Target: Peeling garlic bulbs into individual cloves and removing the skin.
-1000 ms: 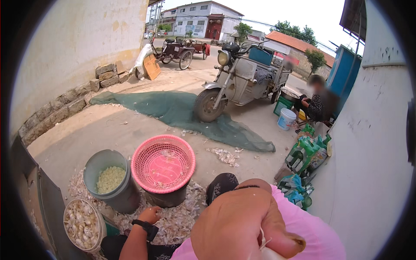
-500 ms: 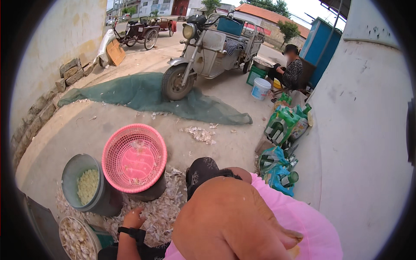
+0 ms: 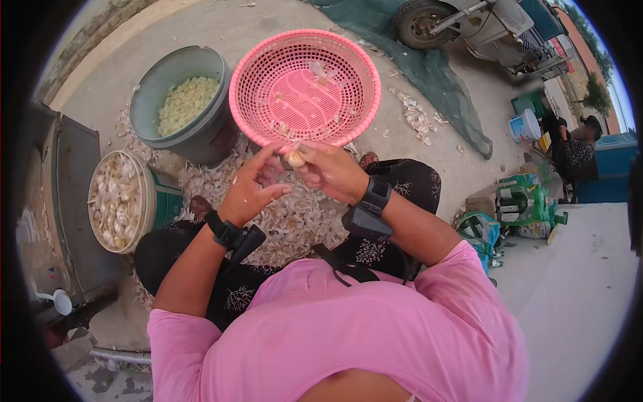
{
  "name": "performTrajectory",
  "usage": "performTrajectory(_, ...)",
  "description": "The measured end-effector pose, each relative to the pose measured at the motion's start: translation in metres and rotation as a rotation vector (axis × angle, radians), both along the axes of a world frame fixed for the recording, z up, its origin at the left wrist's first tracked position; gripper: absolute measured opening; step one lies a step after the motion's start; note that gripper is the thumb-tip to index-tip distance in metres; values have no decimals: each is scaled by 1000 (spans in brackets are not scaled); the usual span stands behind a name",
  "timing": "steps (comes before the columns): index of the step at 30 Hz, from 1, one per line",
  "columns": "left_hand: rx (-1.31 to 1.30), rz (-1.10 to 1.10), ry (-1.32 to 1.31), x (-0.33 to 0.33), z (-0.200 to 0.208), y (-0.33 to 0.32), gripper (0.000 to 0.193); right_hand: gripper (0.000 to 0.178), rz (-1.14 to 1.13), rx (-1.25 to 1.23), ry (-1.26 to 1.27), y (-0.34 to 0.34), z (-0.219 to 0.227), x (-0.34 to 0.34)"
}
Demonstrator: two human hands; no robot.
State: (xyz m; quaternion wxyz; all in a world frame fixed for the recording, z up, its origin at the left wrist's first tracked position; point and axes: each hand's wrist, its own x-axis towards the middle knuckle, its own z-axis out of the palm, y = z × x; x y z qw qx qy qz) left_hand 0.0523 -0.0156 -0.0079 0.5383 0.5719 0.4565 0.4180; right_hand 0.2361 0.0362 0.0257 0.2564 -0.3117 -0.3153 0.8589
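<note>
A pale garlic clove sits between the thumb and fingers of my right hand, just in front of the pink basket's near rim. My left hand reaches up beside it, thumb apart from the fingers, one fingertip close to the clove; whether it touches cannot be told. The pink plastic basket rests on a dark bucket and has a few skins in it. To its left, a grey bucket holds peeled cloves. A white-rimmed bucket of unpeeled garlic stands nearer, by my left knee.
Garlic skins cover the ground between my legs. Green netting lies under the wheel of a three-wheeled vehicle. Bagged green bottles stand along the white wall at right. Another person sits beyond them. A metal cabinet is at left.
The view has tilted down and turned, so the baskets and buckets sit higher. A large bare limb close to the camera is gone. Both my hands are now together at the clove.
</note>
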Motion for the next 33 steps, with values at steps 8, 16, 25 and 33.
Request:
performTrajectory(8,-44,104,-72,-8,-13,9,59,25,57,23,47,18,-47,-37)
performTrajectory(16,-40,177,66,-13,-13,8,40,22,108,166,-75,22,-58,-40)
performTrajectory(25,184,212,558,-17,-23,10,33,19,81,686,-392,16,-60,-31)
performTrajectory(33,235,166,668,-18,-30,10,33,15,118,832,-546,18,-67,-34)
